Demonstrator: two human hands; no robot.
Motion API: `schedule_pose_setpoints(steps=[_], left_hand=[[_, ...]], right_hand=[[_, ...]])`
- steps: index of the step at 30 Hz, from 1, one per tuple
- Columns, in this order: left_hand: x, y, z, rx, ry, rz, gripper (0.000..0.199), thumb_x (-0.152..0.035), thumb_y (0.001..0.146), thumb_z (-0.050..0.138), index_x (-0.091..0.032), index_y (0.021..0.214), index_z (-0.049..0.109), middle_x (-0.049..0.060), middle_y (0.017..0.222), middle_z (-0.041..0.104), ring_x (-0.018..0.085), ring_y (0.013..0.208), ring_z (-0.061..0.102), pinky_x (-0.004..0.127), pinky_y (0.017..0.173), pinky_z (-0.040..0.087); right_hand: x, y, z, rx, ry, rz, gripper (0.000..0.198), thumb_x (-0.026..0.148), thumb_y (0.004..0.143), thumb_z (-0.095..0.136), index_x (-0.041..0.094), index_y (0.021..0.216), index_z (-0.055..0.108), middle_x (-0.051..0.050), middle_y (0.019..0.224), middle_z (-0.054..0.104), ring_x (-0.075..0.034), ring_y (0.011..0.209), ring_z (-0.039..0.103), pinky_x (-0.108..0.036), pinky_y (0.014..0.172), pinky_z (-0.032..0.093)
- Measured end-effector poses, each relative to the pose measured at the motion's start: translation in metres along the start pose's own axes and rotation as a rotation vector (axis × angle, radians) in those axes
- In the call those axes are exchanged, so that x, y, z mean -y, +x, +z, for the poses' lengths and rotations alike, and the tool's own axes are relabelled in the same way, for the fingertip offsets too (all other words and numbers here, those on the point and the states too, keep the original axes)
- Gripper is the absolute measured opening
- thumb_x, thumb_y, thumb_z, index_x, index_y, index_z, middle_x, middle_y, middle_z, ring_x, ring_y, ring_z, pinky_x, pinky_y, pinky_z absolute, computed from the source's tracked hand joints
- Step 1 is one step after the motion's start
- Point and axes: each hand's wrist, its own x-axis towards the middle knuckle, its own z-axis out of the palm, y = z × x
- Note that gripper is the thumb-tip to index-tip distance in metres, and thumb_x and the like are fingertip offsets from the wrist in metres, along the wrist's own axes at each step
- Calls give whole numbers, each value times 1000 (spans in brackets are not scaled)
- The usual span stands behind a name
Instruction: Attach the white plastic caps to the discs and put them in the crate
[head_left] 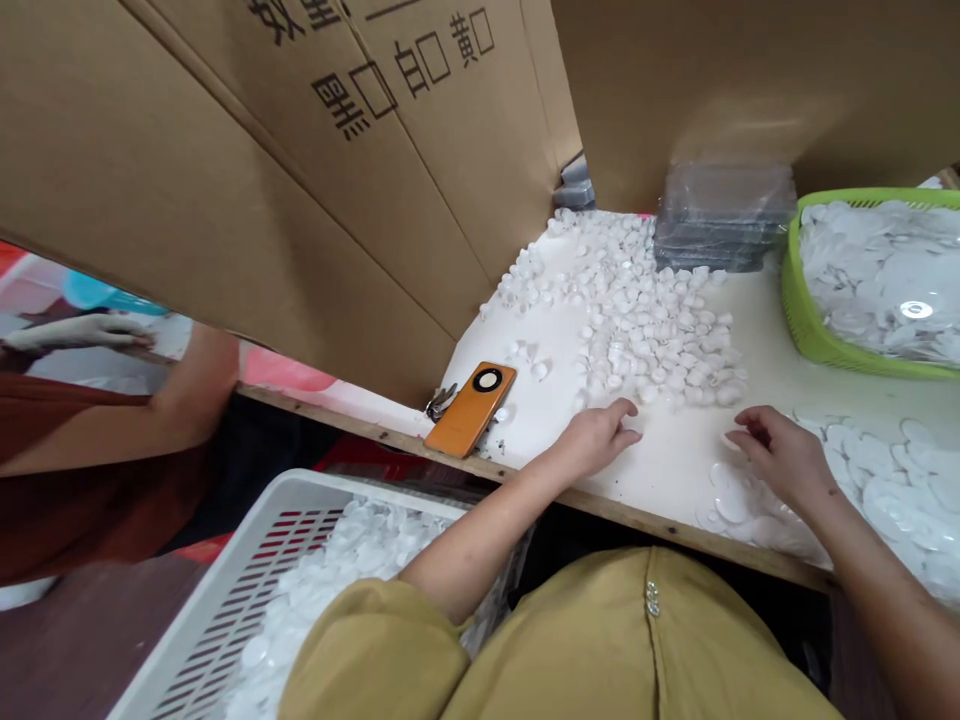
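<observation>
My left hand (600, 438) is at the table's front edge, just nearer me than a heap of small white cup-shaped plastic pieces (660, 340). Its thumb and forefinger are apart, with nothing visible between them. To the right, my right hand (784, 460) hovers over the table beside flat, round, translucent white discs (739, 500). Its fingers are curled, and a gap shows between thumb and forefinger; I see nothing in it. More such discs (900, 480) lie spread to the right of this hand.
An orange phone (471, 410) lies left by the table edge, next to keys (441, 402). Cardboard panels (420, 200) wall the left and back. Wrapped grey packs (724, 215) stand behind the heap. Discs fill a green basket (806, 330); a white basket (300, 490) stands below. Another person's arm (180, 400) shows left.
</observation>
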Motion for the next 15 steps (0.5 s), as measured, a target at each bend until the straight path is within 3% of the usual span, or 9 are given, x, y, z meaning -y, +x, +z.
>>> schedule_pose_setpoints(steps=[2,5,8,12,15], left_hand=[[-7,2,11,0,-116,2,23,-30,88,56,-17,106,61,3,82,65,16,79,62,27,76,48],[-11,4,25,-84,-162,44,11,-23,85,60,-15,87,68,8,97,62,18,99,59,27,87,46],[-7,1,30,-146,-225,11,18,-25,88,56,-16,92,70,9,103,59,18,100,58,29,91,46],[2,-7,25,-80,-279,38,37,-33,80,66,-19,114,64,7,108,56,16,90,60,29,86,48],[6,-8,25,-33,-189,117,37,-24,75,71,-21,112,65,7,108,57,19,100,56,30,90,46]], right_hand=[[9,1,6,25,123,9,23,41,82,54,22,92,62,-3,79,64,-18,66,60,-31,66,45],[23,2,14,40,160,-93,24,43,84,52,22,86,64,-5,83,63,-18,69,60,-31,68,46],[33,0,18,-17,61,-144,26,44,86,50,23,85,66,-6,83,61,-19,71,59,-31,68,46],[38,-5,16,-45,60,-31,26,46,87,49,25,89,65,-5,85,66,-20,73,61,-32,70,47],[43,-9,16,27,309,127,31,51,85,52,24,93,64,-4,79,68,-18,64,62,-31,64,51]])
